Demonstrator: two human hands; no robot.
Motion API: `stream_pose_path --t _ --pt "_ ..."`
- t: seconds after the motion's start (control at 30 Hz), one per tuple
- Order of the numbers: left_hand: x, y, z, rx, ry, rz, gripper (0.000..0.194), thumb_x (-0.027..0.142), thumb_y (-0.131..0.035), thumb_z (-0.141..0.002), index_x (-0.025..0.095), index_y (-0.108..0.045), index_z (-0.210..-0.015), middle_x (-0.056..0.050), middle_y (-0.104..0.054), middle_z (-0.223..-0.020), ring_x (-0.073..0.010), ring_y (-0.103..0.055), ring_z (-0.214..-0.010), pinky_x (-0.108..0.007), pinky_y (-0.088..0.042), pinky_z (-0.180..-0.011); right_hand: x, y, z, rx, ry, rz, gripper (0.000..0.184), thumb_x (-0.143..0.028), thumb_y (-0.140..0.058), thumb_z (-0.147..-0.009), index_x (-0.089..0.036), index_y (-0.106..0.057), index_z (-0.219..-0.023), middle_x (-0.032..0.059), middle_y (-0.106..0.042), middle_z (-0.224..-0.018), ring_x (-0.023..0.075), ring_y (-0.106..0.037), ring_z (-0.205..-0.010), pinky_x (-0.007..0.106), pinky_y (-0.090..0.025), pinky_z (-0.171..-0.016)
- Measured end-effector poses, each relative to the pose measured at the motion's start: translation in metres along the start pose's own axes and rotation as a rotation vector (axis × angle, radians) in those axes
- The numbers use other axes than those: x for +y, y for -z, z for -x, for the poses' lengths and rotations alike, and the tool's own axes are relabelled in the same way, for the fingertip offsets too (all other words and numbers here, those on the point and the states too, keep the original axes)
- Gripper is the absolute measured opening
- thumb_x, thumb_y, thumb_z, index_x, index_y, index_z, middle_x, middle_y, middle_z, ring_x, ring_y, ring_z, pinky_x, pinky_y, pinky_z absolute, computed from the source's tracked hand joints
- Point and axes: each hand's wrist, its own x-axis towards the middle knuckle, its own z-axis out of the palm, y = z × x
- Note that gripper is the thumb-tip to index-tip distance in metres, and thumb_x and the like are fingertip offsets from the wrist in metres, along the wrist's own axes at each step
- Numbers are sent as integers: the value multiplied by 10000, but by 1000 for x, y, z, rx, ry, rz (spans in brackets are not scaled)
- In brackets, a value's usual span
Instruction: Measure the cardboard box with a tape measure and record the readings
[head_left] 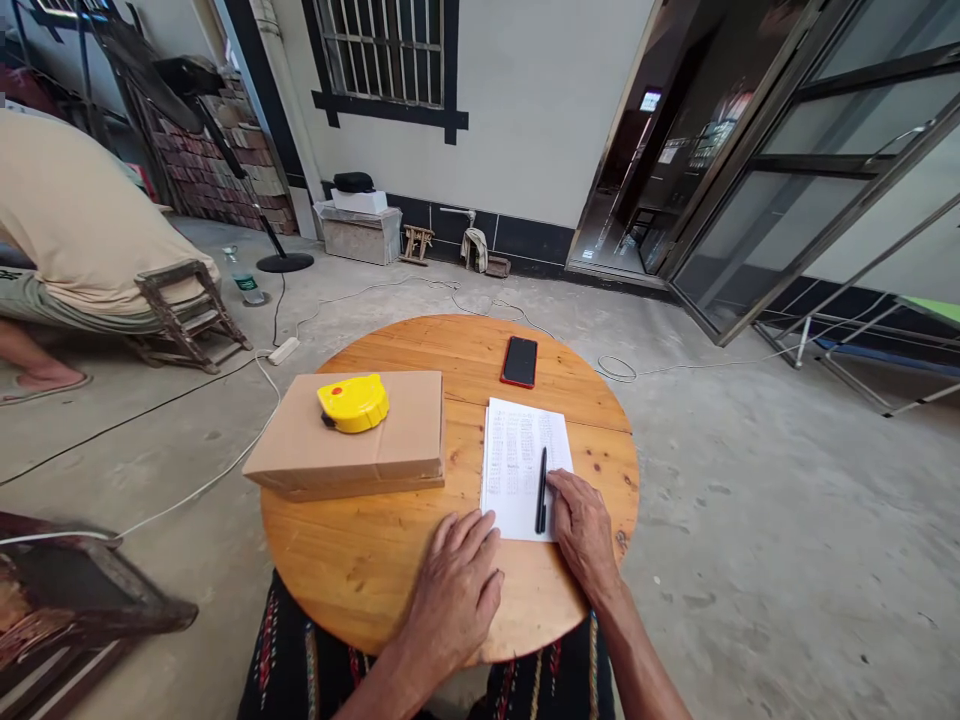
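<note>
A sheet of white paper (514,480) covered in columns of handwriting lies on the round wooden table (360,560). On its right half rests a black pen (541,492), lying lengthwise. My right hand (581,522) rests over the paper's right edge, its fingertips beside the pen and its fingers loosely bent, gripping nothing. Flat on the wood, my left hand (463,580) has its fingers spread, the tips at the paper's lower left corner. A closed cardboard box (405,425) stands to the left, with a yellow tape measure (354,403) on top. Beyond the paper is a phone (519,361) with a red edge.
At the left, another person (82,220) sits bent over on a small wooden chair (187,310), near a water bottle (244,278). Cables and a power strip (284,350) cross the concrete floor. A dark wooden chair (82,600) stands at the lower left.
</note>
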Motion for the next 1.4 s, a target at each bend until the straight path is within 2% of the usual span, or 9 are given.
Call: stream_pose_path --t 0.23,0.43,0.53,0.7,1.03,1.13,1.23,1.3,1.4 --pt "-1 2 -2 -95 -39 -64 507 262 -570 -848 177 -519 -1346 -74 -490 -1467 -272 -432 -1350 -524 -304 -1159 3 -5 -10 -21 34 -14 363 -152 -400 -927 -186 -689 -1144 133 -708 -1177 280 -649 -1119 480 -536 -946" --pt "0 3 -4 -164 -22 -104 598 326 -516 -906 183 -359 -1466 -56 -352 -1555 -267 -329 -1423 -557 -242 -1181 3 -4 -25 -148 57 41 340 -211 -424 -950 -168 -669 -1182 136 -669 -1249 296 -630 -1138 476 -527 -958" --pt "2 4 -5 -176 2 -93 569 337 -494 -923 200 -370 -1461 -37 -345 -1560 -251 -315 -1433 -548 -229 -1192 1 -7 -25 -126 75 65 350 -241 -419 -965 -147 -646 -1215 148 -650 -1276 319 -593 -1185 511 -506 -976" --pt "3 5 -4 -167 29 -61 524 363 -511 -920 215 -443 -1418 -54 -364 -1549 -253 -313 -1436 -537 -224 -1200 2 -7 -18 -68 55 33 337 -279 -401 -986 -187 -649 -1195 127 -679 -1227 289 -613 -1156 489 -504 -981" --pt "6 16 10 -105 24 61 476 260 -568 -865 206 -515 -1335 -82 -420 -1516 -274 -362 -1404 -517 -342 -1154 1 3 -14 83 35 24 345 -301 -367 -998 -162 -633 -1168 149 -709 -1155 288 -640 -1077 509 -481 -906" --pt "4 32 26 20 -43 124 430 219 -557 -855 188 -532 -1283 -107 -512 -1428 -265 -427 -1352 -468 -426 -1100 -2 10 -17 105 29 23 336 -332 -383 -987 -170 -633 -1141 155 -707 -1151 313 -637 -1075 538 -468 -893" --pt "-13 58 41 278 -35 145 383 166 -518 -866 189 -530 -1248 -117 -586 -1292 -248 -499 -1268 -411 -484 -1032 -14 18 -29 133 1 -39 338 -393 -439 -950 -178 -636 -1121 171 -692 -1154 342 -629 -1080 563 -471 -896" --pt "-33 81 47 464 68 90 385 133 -498 -876 201 -525 -1253 -112 -587 -1240 -241 -523 -1222 -398 -489 -1008 -30 21 -44 140 -19 -130 322 -401 -479 -927 -197 -634 -1123 161 -684 -1164 334 -633 -1076 552 -484 -908" --pt "-70 117 47 698 326 -6 367 178 -517 -899 225 -536 -1262 -92 -570 -1219 -235 -538 -1173 -409 -460 -1021 -69 18 -71 102 21 -274 296 -384 -533 -902 -237 -630 -1140 137 -661 -1220 318 -626 -1099 529 -499 -920"
